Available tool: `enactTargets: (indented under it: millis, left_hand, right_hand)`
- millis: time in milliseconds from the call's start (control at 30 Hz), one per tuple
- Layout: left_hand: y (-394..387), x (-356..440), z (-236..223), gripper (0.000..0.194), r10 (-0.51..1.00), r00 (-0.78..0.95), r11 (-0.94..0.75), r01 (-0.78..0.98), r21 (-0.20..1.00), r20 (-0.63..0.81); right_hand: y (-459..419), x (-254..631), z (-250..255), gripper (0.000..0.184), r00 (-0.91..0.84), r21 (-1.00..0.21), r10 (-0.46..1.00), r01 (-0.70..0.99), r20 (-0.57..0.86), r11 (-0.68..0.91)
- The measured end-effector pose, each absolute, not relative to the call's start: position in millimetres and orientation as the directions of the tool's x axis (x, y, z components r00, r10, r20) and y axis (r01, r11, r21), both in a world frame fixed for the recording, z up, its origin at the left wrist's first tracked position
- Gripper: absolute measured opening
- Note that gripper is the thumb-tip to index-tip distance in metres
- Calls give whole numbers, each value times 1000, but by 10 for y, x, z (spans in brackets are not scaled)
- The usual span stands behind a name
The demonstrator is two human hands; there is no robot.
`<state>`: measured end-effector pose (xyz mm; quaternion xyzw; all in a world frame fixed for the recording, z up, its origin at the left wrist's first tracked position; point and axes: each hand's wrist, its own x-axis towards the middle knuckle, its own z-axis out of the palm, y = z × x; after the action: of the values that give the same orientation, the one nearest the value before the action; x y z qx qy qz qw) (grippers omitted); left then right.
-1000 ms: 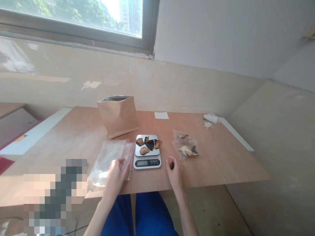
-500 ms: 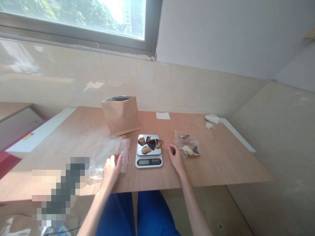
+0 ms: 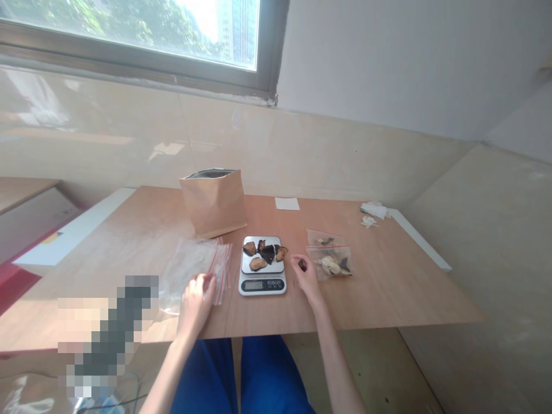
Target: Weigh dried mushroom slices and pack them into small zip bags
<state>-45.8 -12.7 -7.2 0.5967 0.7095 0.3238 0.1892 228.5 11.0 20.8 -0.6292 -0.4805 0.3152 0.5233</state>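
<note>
Dark piece [image 3: 302, 265] in right hand [image 3: 307, 280], fingers [image 3: 297, 258] curled.

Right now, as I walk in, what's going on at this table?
A person is working around a small scale with dark, dried-looking pieces on its plate. The right hand holds another dark piece beside the scale. The left hand is over the clear bags; I can't tell whether it grips one. Filled bags lie by the right hand, and a paper bag stands open behind the clear bags.
</note>
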Motion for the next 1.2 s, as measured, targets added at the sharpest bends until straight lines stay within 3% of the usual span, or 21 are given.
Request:
enactTargets:
  millis: [67,167,333,433,733,867,967,1100,1200]
  left_hand:
    - [-127,-461,-71,43,969,-214,74,724,685,121]
    - [-128,-463,-74,41,968,-212,66,724,686,131]
    - [-132,-457,-71,40,969,-203,51,727,684,143]
    - [-134,-454,-68,39,968,-204,52,729,682,145]
    - [-131,-466,-110,39,965,-192,28,752,658,179]
    - [-122,-473,-142,39,966,-189,29,757,653,176]
    - [-120,-469,-146,39,964,-194,27,753,658,182]
    - [-128,-460,-127,38,963,-204,33,736,677,174]
    - [-133,-459,-120,38,966,-207,44,723,690,156]
  right_hand:
    - [52,2328,225,27,313,-896,929,441,198,43]
    - [-57,2402,224,22,344,-776,907,630,244,-30]
    - [-179,2514,95,18,386,-590,872,794,301,-148]
    - [-188,2564,3,15,381,-555,865,818,327,-150]
    - [-157,2748,18,25,352,-624,866,779,355,-60]
    - [-171,2575,243,28,228,-618,907,785,354,44]
    - [-125,2314,362,25,92,-570,925,808,370,147]
    - [-15,2064,400,23,-86,-419,934,877,348,237]
    - [-5,2051,429,23,-106,-401,936,883,337,244]
